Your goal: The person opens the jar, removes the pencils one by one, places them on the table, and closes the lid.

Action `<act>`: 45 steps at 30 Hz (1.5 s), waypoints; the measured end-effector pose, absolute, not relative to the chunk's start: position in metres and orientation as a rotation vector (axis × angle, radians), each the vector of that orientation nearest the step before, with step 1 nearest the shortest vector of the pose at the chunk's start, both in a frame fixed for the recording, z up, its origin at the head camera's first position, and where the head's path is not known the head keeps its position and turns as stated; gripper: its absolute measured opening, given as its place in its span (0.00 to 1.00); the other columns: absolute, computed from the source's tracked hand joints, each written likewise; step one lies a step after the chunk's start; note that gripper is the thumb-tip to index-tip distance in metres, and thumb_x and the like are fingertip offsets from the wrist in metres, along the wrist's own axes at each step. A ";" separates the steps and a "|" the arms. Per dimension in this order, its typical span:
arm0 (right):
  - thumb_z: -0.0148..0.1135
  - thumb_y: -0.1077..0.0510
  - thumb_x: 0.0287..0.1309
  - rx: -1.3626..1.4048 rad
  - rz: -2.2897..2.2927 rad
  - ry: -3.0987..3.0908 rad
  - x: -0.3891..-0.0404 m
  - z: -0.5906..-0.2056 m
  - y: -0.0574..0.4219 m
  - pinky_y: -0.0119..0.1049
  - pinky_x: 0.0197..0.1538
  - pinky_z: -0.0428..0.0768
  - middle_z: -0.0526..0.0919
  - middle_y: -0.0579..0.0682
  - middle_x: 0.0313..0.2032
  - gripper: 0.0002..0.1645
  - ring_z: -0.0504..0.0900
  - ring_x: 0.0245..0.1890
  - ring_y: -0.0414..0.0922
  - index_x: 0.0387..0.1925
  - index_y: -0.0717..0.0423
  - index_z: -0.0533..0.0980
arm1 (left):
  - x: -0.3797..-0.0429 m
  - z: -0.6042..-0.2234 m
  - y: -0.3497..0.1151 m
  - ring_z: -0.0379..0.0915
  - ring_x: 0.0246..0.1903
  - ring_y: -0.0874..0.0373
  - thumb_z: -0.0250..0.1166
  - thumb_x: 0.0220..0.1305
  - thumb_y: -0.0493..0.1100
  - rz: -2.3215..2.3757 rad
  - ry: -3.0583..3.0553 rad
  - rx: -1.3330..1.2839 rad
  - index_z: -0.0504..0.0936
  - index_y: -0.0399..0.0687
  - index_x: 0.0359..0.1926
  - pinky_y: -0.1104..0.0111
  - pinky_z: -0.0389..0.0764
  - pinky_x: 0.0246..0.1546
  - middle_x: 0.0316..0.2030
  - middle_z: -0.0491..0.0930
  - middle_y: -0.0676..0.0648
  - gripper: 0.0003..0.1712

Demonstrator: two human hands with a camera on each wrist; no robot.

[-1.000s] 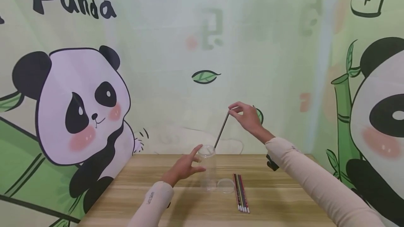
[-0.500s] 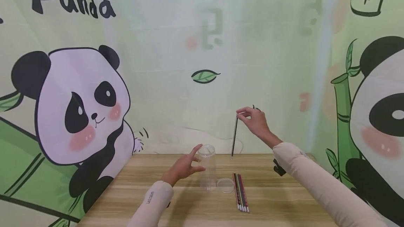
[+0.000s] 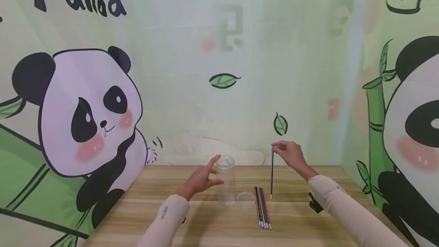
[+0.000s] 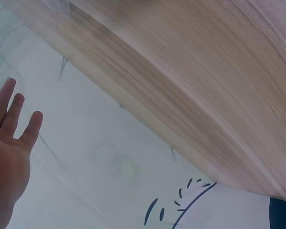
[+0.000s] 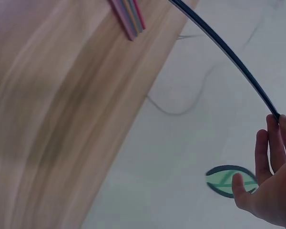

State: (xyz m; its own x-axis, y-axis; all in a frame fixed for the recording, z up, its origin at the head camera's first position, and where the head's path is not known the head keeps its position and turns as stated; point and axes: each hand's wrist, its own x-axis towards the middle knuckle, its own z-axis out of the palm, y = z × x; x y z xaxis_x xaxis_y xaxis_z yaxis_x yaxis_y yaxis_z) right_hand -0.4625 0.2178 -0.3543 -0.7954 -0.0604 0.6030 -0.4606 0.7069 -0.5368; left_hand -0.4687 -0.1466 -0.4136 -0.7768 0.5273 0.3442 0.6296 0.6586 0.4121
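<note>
My right hand [image 3: 291, 156] pinches a dark pencil [image 3: 272, 172] by its upper end. The pencil hangs nearly upright, pale end down, just right of a row of several pencils [image 3: 262, 208] lying on the table. In the right wrist view the fingertips hold the end of that pencil [image 5: 229, 51]. My left hand [image 3: 199, 181] is at the left side of a clear plastic jar [image 3: 226, 186], fingers spread, one fingertip at the rim; firm contact cannot be told. The left wrist view shows straight fingers [image 4: 34, 126]. A clear round lid [image 3: 245, 200] lies between jar and pencils.
The wooden table [image 3: 137, 216] ends at a fabric backdrop [image 3: 178, 117] printed with pandas and leaves. A dark wrist strap piece [image 3: 315, 203] shows under the right sleeve.
My right hand has carried the pencil from the jar's rim rightward and down, turning it from slanted to nearly upright. The left hand stays by the jar.
</note>
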 end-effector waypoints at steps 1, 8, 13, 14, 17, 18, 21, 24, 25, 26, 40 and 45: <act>0.68 0.59 0.68 0.391 0.947 -2.363 -0.464 -0.361 0.220 0.55 0.47 0.84 0.91 0.60 0.42 0.12 0.90 0.44 0.57 0.48 0.63 0.86 | -0.469 -0.414 -0.147 0.85 0.52 0.41 0.73 0.66 0.52 -0.773 -2.685 -0.940 0.49 0.52 0.82 0.44 0.76 0.62 0.55 0.86 0.37 0.54; 0.69 0.58 0.66 0.368 0.965 -2.437 -0.470 -0.402 0.228 0.53 0.45 0.84 0.91 0.59 0.39 0.13 0.90 0.42 0.57 0.46 0.63 0.87 | -0.470 -0.417 -0.150 0.83 0.55 0.41 0.73 0.66 0.54 -0.783 -2.698 -0.918 0.49 0.56 0.82 0.44 0.75 0.63 0.55 0.85 0.38 0.54; 0.69 0.58 0.66 0.347 0.995 -2.468 -0.473 -0.424 0.227 0.52 0.44 0.85 0.91 0.60 0.40 0.13 0.90 0.42 0.57 0.46 0.64 0.86 | -0.470 -0.417 -0.150 0.83 0.55 0.41 0.73 0.66 0.53 -0.786 -2.698 -0.915 0.49 0.57 0.82 0.44 0.75 0.63 0.56 0.85 0.38 0.54; 0.68 0.58 0.66 0.344 0.997 -2.472 -0.473 -0.428 0.226 0.51 0.44 0.85 0.91 0.60 0.40 0.13 0.90 0.42 0.57 0.45 0.64 0.86 | -0.470 -0.417 -0.149 0.83 0.55 0.41 0.73 0.66 0.53 -0.791 -2.700 -0.915 0.49 0.56 0.82 0.44 0.75 0.63 0.56 0.85 0.38 0.54; 0.68 0.58 0.66 0.333 1.001 -2.482 -0.476 -0.442 0.223 0.51 0.45 0.85 0.91 0.59 0.40 0.12 0.90 0.42 0.57 0.45 0.63 0.86 | -0.469 -0.417 -0.148 0.83 0.56 0.42 0.73 0.66 0.54 -0.803 -2.724 -0.900 0.48 0.57 0.82 0.45 0.75 0.63 0.57 0.85 0.39 0.55; 0.68 0.58 0.66 0.332 1.003 -2.484 -0.477 -0.446 0.223 0.51 0.45 0.85 0.91 0.59 0.40 0.12 0.90 0.42 0.57 0.45 0.63 0.86 | -0.468 -0.417 -0.148 0.83 0.56 0.42 0.73 0.66 0.54 -0.813 -2.729 -0.896 0.48 0.57 0.83 0.45 0.75 0.64 0.57 0.85 0.39 0.55; 0.69 0.59 0.66 0.350 1.007 -2.480 -0.478 -0.458 0.220 0.52 0.46 0.85 0.90 0.60 0.41 0.12 0.90 0.42 0.58 0.45 0.65 0.86 | -0.467 -0.416 -0.147 0.83 0.55 0.43 0.73 0.66 0.54 -0.815 -2.736 -0.885 0.48 0.58 0.83 0.46 0.75 0.64 0.57 0.85 0.39 0.55; 0.69 0.61 0.65 0.356 1.030 -2.467 -0.479 -0.467 0.217 0.54 0.46 0.85 0.90 0.61 0.41 0.11 0.90 0.42 0.59 0.44 0.66 0.86 | -0.469 -0.416 -0.147 0.83 0.55 0.43 0.73 0.66 0.53 -0.793 -2.713 -0.906 0.49 0.56 0.83 0.47 0.75 0.64 0.56 0.85 0.39 0.55; 0.69 0.62 0.65 0.359 1.032 -2.464 -0.479 -0.470 0.217 0.54 0.46 0.85 0.90 0.61 0.41 0.10 0.89 0.42 0.59 0.43 0.66 0.86 | -0.469 -0.416 -0.146 0.83 0.55 0.43 0.74 0.66 0.53 -0.780 -2.705 -0.914 0.49 0.55 0.82 0.47 0.75 0.64 0.55 0.86 0.39 0.55; 0.69 0.62 0.65 0.357 1.038 -2.462 -0.479 -0.473 0.216 0.54 0.46 0.85 0.90 0.61 0.40 0.10 0.89 0.42 0.59 0.43 0.66 0.86 | -0.470 -0.415 -0.146 0.83 0.55 0.43 0.74 0.66 0.53 -0.774 -2.697 -0.921 0.49 0.54 0.82 0.48 0.75 0.64 0.55 0.86 0.39 0.55; 0.69 0.63 0.63 0.383 1.008 -2.476 -0.477 -0.499 0.200 0.55 0.47 0.85 0.90 0.61 0.38 0.07 0.90 0.40 0.59 0.39 0.65 0.86 | -0.470 -0.411 -0.146 0.84 0.52 0.39 0.73 0.66 0.54 -0.789 -2.712 -0.911 0.48 0.55 0.82 0.46 0.75 0.64 0.55 0.85 0.38 0.55; 0.70 0.63 0.60 0.423 0.994 -2.427 -0.478 -0.502 0.195 0.50 0.41 0.85 0.90 0.59 0.34 0.06 0.90 0.36 0.56 0.36 0.64 0.87 | -0.469 -0.412 -0.150 0.84 0.53 0.39 0.73 0.66 0.55 -0.782 -2.721 -0.894 0.48 0.58 0.82 0.46 0.74 0.65 0.56 0.85 0.39 0.55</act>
